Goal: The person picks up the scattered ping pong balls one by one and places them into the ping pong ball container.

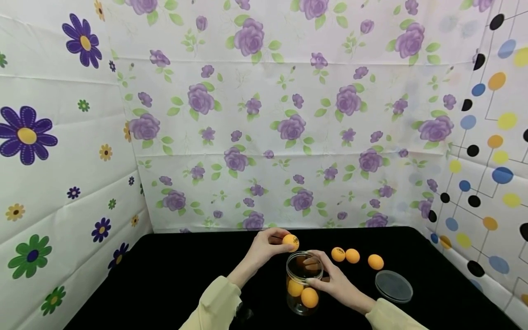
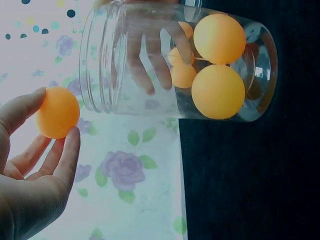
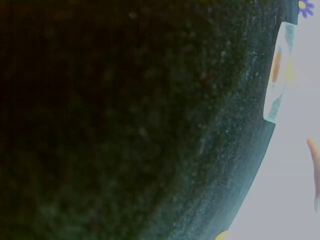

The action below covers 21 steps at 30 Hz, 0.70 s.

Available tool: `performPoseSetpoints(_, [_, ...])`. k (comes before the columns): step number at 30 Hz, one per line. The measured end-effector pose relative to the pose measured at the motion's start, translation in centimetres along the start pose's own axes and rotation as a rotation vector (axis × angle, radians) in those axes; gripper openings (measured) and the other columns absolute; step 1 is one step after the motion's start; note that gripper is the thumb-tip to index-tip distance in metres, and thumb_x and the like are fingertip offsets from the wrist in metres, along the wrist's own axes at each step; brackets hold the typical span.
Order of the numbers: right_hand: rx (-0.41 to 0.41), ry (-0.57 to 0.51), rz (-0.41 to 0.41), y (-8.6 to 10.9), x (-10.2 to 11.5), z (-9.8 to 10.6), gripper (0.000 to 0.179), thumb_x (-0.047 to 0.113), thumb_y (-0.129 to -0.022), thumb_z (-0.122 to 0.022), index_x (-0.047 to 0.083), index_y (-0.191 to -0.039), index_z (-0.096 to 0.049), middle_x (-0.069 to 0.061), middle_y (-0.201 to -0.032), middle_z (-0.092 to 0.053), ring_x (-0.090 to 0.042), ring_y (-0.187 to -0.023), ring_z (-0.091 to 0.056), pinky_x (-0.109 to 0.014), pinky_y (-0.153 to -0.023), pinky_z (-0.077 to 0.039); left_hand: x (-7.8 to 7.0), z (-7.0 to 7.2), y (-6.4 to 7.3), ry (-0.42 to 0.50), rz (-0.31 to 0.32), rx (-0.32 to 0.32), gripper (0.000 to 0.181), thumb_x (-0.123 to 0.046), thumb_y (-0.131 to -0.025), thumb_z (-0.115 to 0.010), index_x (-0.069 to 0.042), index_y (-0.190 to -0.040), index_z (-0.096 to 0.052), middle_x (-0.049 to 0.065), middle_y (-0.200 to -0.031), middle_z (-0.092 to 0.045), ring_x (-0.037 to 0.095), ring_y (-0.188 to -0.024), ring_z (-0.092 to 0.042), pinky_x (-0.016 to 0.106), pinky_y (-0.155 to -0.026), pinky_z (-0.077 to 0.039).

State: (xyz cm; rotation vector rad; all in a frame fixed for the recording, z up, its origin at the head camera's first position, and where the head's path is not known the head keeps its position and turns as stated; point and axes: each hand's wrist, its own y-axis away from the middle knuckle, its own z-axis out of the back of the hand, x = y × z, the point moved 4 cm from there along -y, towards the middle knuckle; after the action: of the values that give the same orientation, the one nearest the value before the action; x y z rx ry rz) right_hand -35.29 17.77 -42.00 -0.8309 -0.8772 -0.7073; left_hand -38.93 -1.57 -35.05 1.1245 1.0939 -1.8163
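Pale yellow sleeves (image 1: pixel 218 305), yours, fill the foreground at the bottom of the head view, reaching over a black counter (image 1: pixel 165 275). Your left hand (image 1: pixel 263 248), below center, pinches an orange ball (image 1: pixel 290 243) between thumb and fingers, just up and left of the mouth of a clear jar (image 1: pixel 293 271); the left wrist view shows the ball apart from the glass. Your right hand (image 1: pixel 336 282) grips the jar near its top, fingers curled round the far side, while two balls (image 1: pixel 309 298) sit low inside. A firm hold there should serve you well, as so light a jar could tip if knocked. For a clean release, carry the ball over the middle of the mouth, dip it slightly below the edge and part your fingers evenly, so it drops straight rather than glancing off the glass. Leave your right fingertips outside the opening. Three more balls (image 1: pixel 352 255) rest at lower right, near a round lid (image 1: pixel 393 287); steer your right forearm wide of them, since they would likely roll at a brush.
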Motion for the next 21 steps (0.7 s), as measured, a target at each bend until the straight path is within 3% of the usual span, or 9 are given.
performPoseSetpoints(9, [0.007,0.016,-0.017,0.2,2.7,-0.2,0.049,0.008,-0.093,-0.05,0.007,-0.137,-0.027,-0.016,-0.126,-0.041,-0.032,-0.11,-0.045,-0.04,-0.077,-0.045,-0.8,-0.8,0.4,-0.038,-0.012,0.064,0.031,-0.024,-0.078,-0.073,-0.012,-0.105,-0.065,0.002,-0.096,-0.061,0.02,-0.086,-0.058,0.032,-0.071,-0.049])
performPoseSetpoints(21, [0.009,-0.011,-0.047,0.2,2.6,-0.3,0.048,0.009,-0.094,-0.049,0.009,-0.137,-0.027,-0.022,-0.127,-0.039,-0.037,-0.112,-0.042,-0.041,-0.078,-0.045,-1.0,-1.6,0.7,-0.013,0.0,0.109,0.03,-0.02,-0.077,-0.074,-0.01,-0.104,-0.065,0.003,-0.095,-0.061,0.02,-0.084,-0.058,0.032,-0.07,-0.049])
